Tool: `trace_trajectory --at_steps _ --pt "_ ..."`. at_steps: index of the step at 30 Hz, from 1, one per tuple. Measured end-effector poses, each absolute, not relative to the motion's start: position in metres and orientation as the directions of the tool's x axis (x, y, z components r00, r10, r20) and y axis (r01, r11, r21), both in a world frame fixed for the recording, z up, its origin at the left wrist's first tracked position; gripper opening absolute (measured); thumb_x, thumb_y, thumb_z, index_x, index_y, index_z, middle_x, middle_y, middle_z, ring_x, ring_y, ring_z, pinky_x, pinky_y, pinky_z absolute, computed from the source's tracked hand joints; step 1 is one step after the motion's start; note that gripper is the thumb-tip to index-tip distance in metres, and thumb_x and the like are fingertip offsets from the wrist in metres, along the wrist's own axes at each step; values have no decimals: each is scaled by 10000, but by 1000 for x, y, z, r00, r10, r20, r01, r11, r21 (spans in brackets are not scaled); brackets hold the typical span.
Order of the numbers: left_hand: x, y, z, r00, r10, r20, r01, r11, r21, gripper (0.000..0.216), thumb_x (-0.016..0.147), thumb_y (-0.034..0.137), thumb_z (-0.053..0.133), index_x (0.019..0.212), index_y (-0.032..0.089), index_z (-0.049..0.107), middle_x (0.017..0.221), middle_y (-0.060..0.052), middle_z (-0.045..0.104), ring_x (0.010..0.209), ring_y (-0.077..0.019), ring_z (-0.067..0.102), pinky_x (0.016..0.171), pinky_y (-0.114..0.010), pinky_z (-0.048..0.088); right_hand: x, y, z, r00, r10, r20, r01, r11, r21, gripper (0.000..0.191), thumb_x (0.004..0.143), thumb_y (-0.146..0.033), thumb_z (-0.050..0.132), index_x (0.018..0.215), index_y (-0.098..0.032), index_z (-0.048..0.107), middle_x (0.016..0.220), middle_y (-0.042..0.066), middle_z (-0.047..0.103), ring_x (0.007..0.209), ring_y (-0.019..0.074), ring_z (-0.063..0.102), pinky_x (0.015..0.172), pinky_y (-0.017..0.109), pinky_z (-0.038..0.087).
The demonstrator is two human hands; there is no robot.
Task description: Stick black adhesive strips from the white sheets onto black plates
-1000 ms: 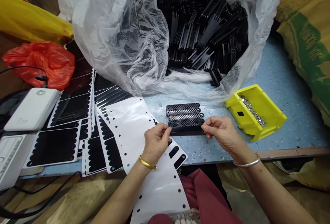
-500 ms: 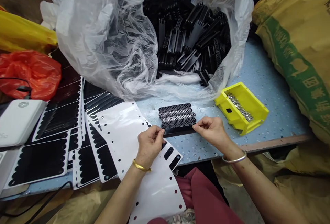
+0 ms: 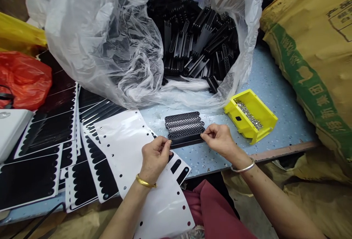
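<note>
Because your left hand (image 3: 154,155) and right hand (image 3: 220,140) pinch the smooth black strip (image 3: 187,141) at opposite ends, it runs straight between them, probably so it cannot skew beside the lattice bars (image 3: 186,125) just beyond. Those bars lie side by side on the tabletop (image 3: 271,76) in front of you, likely for easy reach; the yellow bin (image 3: 245,127) of small metal pieces (image 3: 249,115) stands to the right, clear of both hands.

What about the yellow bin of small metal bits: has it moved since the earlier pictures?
No: the yellow bin keeps its place on the blue table, right of the latticed black bars; all shifted left together as the view turned.
</note>
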State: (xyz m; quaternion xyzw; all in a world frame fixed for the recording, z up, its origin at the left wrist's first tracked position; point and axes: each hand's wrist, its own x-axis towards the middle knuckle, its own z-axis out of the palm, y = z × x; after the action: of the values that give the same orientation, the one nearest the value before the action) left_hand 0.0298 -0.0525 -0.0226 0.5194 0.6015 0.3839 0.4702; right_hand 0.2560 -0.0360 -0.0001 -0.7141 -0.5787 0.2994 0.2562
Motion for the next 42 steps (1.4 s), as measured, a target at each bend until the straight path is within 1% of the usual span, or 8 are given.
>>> trace_trajectory --at_steps 10,25,27,32,34,37,40,42 --pt "29 -53 -25 -19 990 -141 294 140 945 183 803 332 623 695 186 641 483 30 607 466 -138 641 448 -203 480 257 -43 -5 68 997 27 776 -36 -630 142 696 -226 656 576 -196 586 540 9 587 476 128 507 500 257 392" --pt "26 -52 -25 3 988 -154 311 146 939 191 811 342 620 702 187 642 495 27 609 491 -144 651 461 -209 493 257 -56 -15 111 977 180 707 50 -706 107 764 -283 695 750 -177 701 624 23 593 505 129 525 525 270 449" --pt "26 -52 -24 3 988 -153 314 144 938 192 814 343 620 704 186 642 502 25 614 497 -143 652 465 -208 495 257 -58 -17 149 972 181 683 32 -730 122 754 -286 702 798 -173 700 611 8 580 502 127 525 529 270 458" --pt "26 -52 -23 8 991 -137 320 127 939 195 814 346 623 706 186 646 492 25 614 483 -140 640 466 -210 499 262 -58 -24 357 925 132 614 -126 -779 377 613 -381 815 877 -169 648 576 -40 561 453 109 495 480 257 460" --pt "26 -51 -23 9 991 -134 320 124 939 194 812 349 626 707 187 649 488 25 617 479 -141 638 460 -210 498 265 -58 -25 364 925 110 621 -153 -769 347 598 -407 821 781 -178 636 550 -36 560 453 111 497 479 260 458" --pt "26 -51 -24 5 990 -139 321 130 938 191 814 352 626 717 189 655 487 25 621 481 -142 639 457 -209 497 262 -59 -23 327 942 77 612 -149 -777 295 677 -439 755 748 -170 658 517 -14 571 459 127 522 482 266 459" --pt "25 -52 -26 6 991 -137 337 126 933 190 826 352 619 733 192 663 499 23 633 483 -138 635 468 -211 502 251 -61 -18 310 950 48 603 -157 -782 357 737 -511 703 805 -161 680 536 9 603 470 139 547 480 266 462" --pt "25 -53 -27 10 993 -122 355 110 928 190 832 352 616 740 194 668 501 25 636 476 -133 626 470 -210 501 242 -61 -16 291 955 49 675 -169 -719 420 698 -581 730 756 -171 658 546 22 612 484 151 557 491 275 457"
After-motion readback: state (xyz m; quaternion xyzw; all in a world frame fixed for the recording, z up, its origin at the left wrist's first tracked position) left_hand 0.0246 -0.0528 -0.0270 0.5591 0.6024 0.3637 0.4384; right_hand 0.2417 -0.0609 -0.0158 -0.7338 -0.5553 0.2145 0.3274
